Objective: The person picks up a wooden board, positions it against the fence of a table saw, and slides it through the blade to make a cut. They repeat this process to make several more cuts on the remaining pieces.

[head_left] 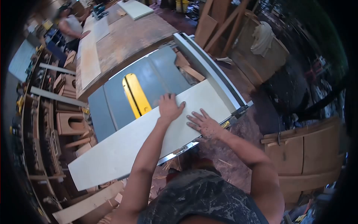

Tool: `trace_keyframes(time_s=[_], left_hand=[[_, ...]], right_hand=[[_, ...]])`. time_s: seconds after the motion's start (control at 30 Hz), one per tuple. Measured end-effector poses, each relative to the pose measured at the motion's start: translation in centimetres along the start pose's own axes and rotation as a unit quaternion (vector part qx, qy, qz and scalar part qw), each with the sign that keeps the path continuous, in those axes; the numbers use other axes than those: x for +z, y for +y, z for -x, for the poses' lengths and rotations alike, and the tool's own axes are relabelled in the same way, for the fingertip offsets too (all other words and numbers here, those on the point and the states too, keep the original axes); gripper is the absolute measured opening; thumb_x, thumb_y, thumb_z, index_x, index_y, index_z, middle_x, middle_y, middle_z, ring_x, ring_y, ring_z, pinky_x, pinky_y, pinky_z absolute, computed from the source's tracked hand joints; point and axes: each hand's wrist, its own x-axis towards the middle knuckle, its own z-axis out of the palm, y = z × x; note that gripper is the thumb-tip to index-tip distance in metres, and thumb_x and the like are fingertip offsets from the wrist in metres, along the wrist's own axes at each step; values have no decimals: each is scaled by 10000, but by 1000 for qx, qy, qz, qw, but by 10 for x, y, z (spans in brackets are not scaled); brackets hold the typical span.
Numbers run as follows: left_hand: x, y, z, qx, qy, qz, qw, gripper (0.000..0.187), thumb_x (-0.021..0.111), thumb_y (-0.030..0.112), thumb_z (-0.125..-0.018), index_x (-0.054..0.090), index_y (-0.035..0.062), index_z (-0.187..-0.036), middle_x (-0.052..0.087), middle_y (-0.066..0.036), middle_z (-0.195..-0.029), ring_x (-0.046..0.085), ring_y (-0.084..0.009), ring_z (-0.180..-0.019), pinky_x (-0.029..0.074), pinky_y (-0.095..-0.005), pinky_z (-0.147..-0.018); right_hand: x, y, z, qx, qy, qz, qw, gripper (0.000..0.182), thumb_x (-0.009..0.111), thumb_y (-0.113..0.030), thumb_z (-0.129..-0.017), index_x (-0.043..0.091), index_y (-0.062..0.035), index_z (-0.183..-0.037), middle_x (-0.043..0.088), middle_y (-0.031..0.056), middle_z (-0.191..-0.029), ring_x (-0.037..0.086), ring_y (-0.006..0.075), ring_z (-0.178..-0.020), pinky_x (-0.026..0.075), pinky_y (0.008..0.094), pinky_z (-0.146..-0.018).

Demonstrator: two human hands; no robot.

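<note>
A long white board [123, 149] lies across the near part of a table saw [149, 74], its left end sticking out past the saw's side. My left hand [170, 107] is at the board's far edge, with its fingers bent over that edge and its thumb on the top face. To its right, my right hand [205, 125] presses on the board with the fingers spread flat. The yellow blade insert [135, 95] shows just beyond the board; no raised blade can be made out. A metal rip fence [212, 71] runs along the right side, by the board's right end.
A large wooden worktable [138, 37] adjoins the saw's far side, with boards on it. Another person [71, 26] stands at its far left. Shelves with wooden parts [69, 123] line the left. Panels [298, 153] stand at right; offcuts [192, 72] lie near the fence.
</note>
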Motion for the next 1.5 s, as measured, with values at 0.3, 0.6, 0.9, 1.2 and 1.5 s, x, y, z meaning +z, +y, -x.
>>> trace_keyframes(time_s=[0.3, 0.6, 0.9, 1.2, 1.5], left_hand=[[3, 8, -17, -26, -50, -9, 998, 547, 766, 511, -838, 710, 29, -1089, 649, -192, -1115, 604, -373, -1036, 496, -470, -917], [-9, 15, -40, -55, -110, -26, 992, 589, 792, 514, -817, 674, 4, -1086, 653, -214, -1068, 637, -397, -1024, 516, -493, -912], [-11, 15, -42, -61, -117, 16, 991, 631, 725, 524, -842, 650, -60, -1068, 682, -251, -1083, 667, -408, -1073, 542, -496, -959], [-57, -71, 77, 63, 136, 148, 977, 333, 799, 261, -846, 673, 62, -1083, 653, -170, -1141, 610, -377, -1119, 481, -482, -1000], [-211, -343, 271, -204, -28, -8, 979, 351, 697, 384, -916, 746, 98, -1114, 676, -146, -1169, 635, -336, -1129, 489, -470, -975]], right_hand=[[2, 6, 5, -11, 15, -65, 998, 851, 675, -597, -878, 485, -85, -1531, 379, 145, -1638, 308, 362, -1534, 155, 607, -1275], [-5, 15, 0, 2, 26, -104, 994, 820, 751, -540, -824, 543, -97, -1483, 412, 129, -1615, 343, 356, -1513, 178, 623, -1261], [-9, 1, -9, 27, 1, -74, 997, 858, 825, -511, -748, 559, -119, -1463, 443, 119, -1585, 358, 371, -1494, 167, 666, -1250], [8, -4, -6, 24, 27, -65, 997, 927, 869, -432, -694, 512, -96, -1480, 430, 187, -1579, 347, 455, -1478, 152, 704, -1237], [0, -28, -17, 51, -45, -8, 998, 936, 822, -253, -678, 444, 48, -1479, 355, 295, -1599, 305, 530, -1481, 244, 669, -1219]])
